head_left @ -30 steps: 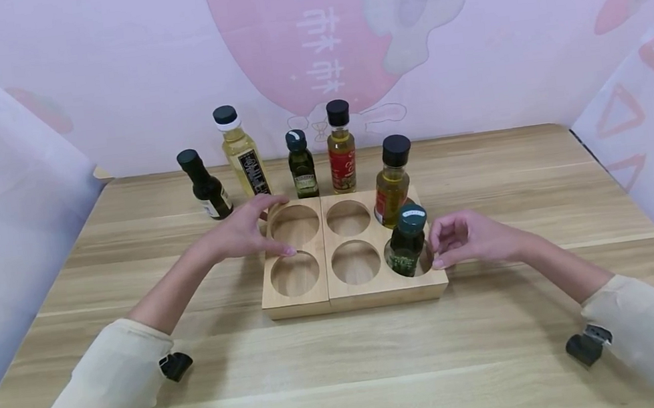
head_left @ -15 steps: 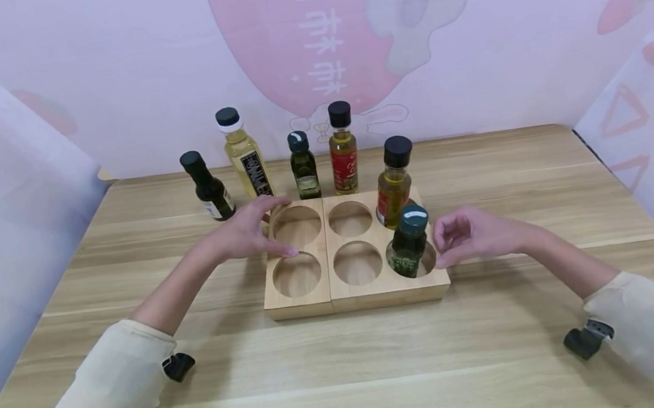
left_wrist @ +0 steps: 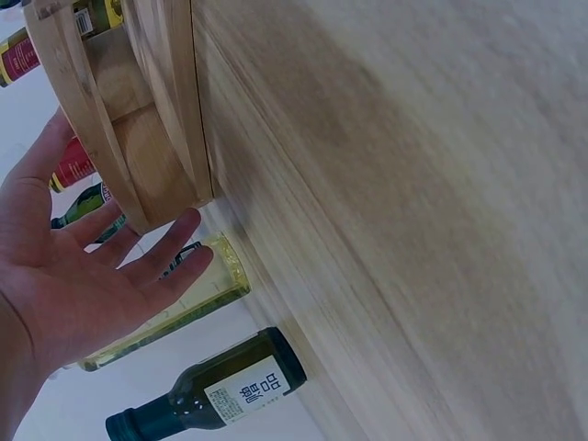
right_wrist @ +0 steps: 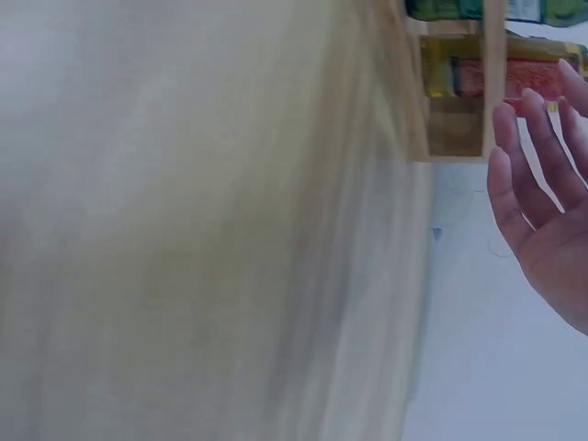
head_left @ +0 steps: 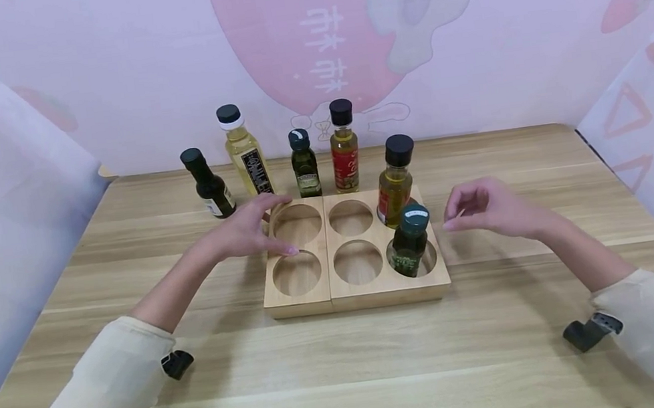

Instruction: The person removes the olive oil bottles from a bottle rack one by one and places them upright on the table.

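Note:
A wooden bottle rack (head_left: 386,297) with round holes stands mid-table, made of two blocks set side by side. My left hand (head_left: 247,230) rests at its left end, thumb over the top; in the left wrist view its fingers (left_wrist: 152,271) stretch along the rack's end. To the right, apart from the rack, my right hand (head_left: 492,209) hovers with loosely bent fingers and holds nothing. Nearest to it, a dark green bottle (head_left: 407,248) leans slightly in the front right hole. Behind that, a red-labelled oil bottle (head_left: 394,193) sits in the back right hole.
Behind the rack stand a small dark bottle (head_left: 213,191), a tall pale-yellow oil bottle (head_left: 246,159), a small green bottle (head_left: 304,166) and another red-labelled oil bottle (head_left: 345,155). A printed pink curtain (head_left: 259,36) hangs close behind the table (head_left: 347,377).
My right hand has drawn away from the green bottle and the rack's right edge, moving right and slightly back. The left hand and the bottles keep their places.

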Available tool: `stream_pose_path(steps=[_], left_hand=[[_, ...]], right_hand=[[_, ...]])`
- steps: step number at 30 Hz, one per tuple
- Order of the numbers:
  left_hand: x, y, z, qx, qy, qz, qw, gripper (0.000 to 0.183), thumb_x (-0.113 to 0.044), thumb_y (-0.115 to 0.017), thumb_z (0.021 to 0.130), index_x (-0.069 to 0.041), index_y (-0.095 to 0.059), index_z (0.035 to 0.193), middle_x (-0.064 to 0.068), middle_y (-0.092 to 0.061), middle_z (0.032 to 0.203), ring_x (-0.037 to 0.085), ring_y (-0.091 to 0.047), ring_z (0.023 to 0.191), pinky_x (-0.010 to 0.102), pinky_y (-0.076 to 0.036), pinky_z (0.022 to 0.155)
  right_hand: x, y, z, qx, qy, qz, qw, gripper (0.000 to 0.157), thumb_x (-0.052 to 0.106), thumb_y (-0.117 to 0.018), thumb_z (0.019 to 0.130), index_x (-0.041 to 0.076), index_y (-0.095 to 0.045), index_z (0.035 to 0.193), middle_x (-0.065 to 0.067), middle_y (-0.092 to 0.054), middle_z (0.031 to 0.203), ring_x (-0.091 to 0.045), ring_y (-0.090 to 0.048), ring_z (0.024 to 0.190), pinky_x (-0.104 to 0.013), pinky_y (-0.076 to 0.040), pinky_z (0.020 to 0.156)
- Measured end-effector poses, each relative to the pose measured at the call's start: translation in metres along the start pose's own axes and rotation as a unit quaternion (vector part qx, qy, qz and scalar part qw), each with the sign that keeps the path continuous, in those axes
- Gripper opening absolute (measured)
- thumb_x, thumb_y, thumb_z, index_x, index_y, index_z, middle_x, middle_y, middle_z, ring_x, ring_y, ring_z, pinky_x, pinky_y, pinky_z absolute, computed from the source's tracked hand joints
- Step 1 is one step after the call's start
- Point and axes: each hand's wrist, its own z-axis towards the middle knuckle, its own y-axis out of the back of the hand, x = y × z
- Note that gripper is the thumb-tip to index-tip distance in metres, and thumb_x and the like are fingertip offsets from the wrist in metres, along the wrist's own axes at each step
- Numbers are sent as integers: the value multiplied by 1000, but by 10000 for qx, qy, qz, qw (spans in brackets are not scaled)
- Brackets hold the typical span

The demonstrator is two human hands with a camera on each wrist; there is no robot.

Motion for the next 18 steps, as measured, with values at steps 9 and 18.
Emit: stream_pose_path(steps=[9,18], left_hand=[[0,0,1,46,70,7,10000,95,-24,-91,81,5,-39,155,27,-45,150,46,-53,125,57,-49,105],[-2,0,1,71,109,8,9999,96,-25,-92,81,4,-39,155,27,-44,151,46,-53,126,57,-48,106]], right_hand=[[18,15,1,-963,-14,-88,9953,9,-6,-74,91,-3,-69,98,1,-73,91,-14,-72,82,-23,-61,76],[40,18,9,-1616,105,191,9866,13,0,-75,93,-1,-73,106,2,-76,100,-13,-73,92,-21,-60,85]])
